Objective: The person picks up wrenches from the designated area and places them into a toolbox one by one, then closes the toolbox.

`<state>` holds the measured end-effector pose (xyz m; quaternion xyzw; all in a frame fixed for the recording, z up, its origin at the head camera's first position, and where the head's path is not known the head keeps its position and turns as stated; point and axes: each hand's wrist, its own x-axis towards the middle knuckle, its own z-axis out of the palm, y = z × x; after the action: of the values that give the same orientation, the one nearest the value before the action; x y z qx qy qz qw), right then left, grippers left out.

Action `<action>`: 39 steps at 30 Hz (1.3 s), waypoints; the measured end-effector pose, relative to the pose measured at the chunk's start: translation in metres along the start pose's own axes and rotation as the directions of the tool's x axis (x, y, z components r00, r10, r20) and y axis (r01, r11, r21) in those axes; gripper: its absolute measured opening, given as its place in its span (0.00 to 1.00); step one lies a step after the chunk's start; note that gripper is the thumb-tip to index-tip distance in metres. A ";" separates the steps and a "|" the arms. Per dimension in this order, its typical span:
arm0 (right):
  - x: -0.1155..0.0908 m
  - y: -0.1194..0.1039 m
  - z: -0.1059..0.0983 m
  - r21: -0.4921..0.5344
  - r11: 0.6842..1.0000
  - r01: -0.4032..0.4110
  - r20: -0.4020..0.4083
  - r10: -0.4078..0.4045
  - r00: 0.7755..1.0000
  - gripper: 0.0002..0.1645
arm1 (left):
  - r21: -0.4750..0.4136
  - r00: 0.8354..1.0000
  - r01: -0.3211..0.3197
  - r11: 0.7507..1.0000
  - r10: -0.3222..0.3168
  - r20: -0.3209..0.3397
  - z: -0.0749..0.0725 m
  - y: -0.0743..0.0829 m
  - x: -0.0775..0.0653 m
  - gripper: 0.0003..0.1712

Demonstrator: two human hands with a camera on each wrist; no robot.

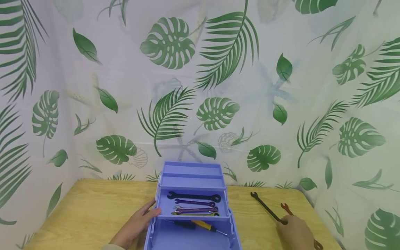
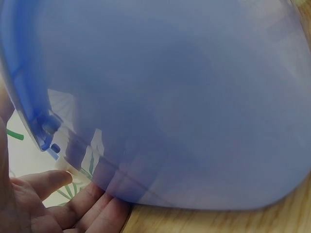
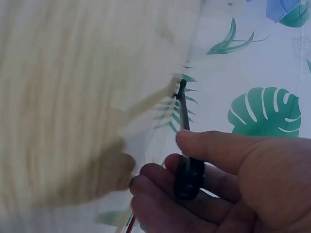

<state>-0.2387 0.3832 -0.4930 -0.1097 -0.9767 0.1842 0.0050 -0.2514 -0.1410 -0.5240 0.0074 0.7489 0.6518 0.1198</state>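
Note:
A blue toolbox (image 1: 193, 218) stands with its stepped trays raised. At its left side, my left hand (image 1: 136, 222) holds the edge of a tray, the thumb on the rim. In the left wrist view the fingers (image 2: 104, 206) lie against the box's smooth side. Far to the right, my right hand (image 1: 296, 232) grips a black wrench (image 1: 265, 205) by one end, its open jaw pointing away; the right wrist view shows the thumb pressing on the black wrench (image 3: 183, 111). A reddish-orange wrench (image 1: 286, 209) lies partly hidden by that hand.
In the middle tray lie a large black wrench (image 1: 193, 197), purple wrenches (image 1: 195, 202) and a yellow one (image 1: 206, 214). A yellow-and-black screwdriver (image 1: 203, 225) sits in the lower compartment. The wooden table (image 1: 103, 205) meets a leaf-patterned cloth (image 1: 131, 114) behind.

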 end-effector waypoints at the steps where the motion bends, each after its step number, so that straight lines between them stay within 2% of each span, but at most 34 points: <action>1: 0.000 0.000 0.001 -0.005 1.000 0.007 -0.001 -0.007 1.000 0.16 | 0.000 1.000 0.002 1.000 -0.002 -0.002 0.000 0.000 0.000 0.49; 21: 0.003 -0.009 0.006 -0.020 1.000 0.019 -0.001 -0.019 1.000 0.16 | 0.005 1.000 -0.005 1.000 0.005 -0.023 -0.002 0.000 0.001 0.48; 27: 0.004 -0.009 0.009 -0.015 1.000 0.014 0.000 -0.014 1.000 0.16 | -0.001 1.000 -0.010 1.000 0.010 -0.006 -0.003 0.000 0.001 0.48; 32: 0.006 -0.013 0.008 0.000 1.000 -0.022 0.029 0.022 0.999 0.17 | -0.013 1.000 -0.023 1.000 0.024 0.020 -0.004 -0.001 0.000 0.48; 35: 0.008 -0.015 0.010 0.030 0.999 -0.014 0.010 0.014 1.000 0.17 | -0.022 0.999 -0.030 0.999 0.031 0.023 -0.003 -0.001 -0.001 0.47; 39: 0.011 -0.017 0.015 0.073 0.997 0.018 -0.057 -0.014 0.998 0.18 | -0.034 0.999 -0.033 0.999 0.034 0.033 -0.002 -0.001 -0.001 0.47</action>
<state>-0.2537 0.3651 -0.5011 -0.1068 -0.9696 0.2167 0.0381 -0.2509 -0.1431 -0.5245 0.0288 0.7355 0.6659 0.1218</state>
